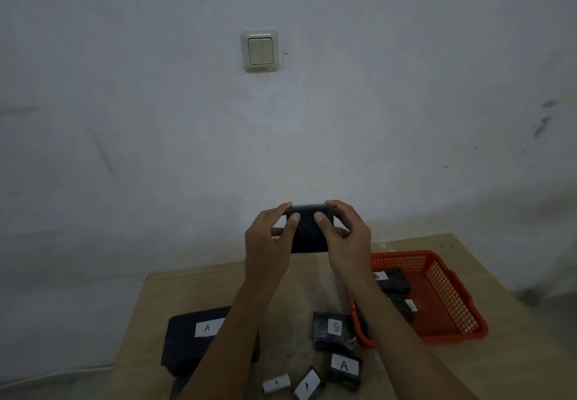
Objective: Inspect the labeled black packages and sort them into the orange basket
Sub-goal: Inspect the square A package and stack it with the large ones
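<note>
Both hands, left [268, 245] and right [345, 237], gripped a black package [309, 231] raised above the surface [505, 365]. The orange basket [449, 299] sat right, holding two packages; others lay below.

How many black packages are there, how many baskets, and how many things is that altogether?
Black packages in hands: 1
Black packages on table: 4
Black packages in basket: 2
Small white roll: 1
Orange basket: 1
Total: 9
</note>
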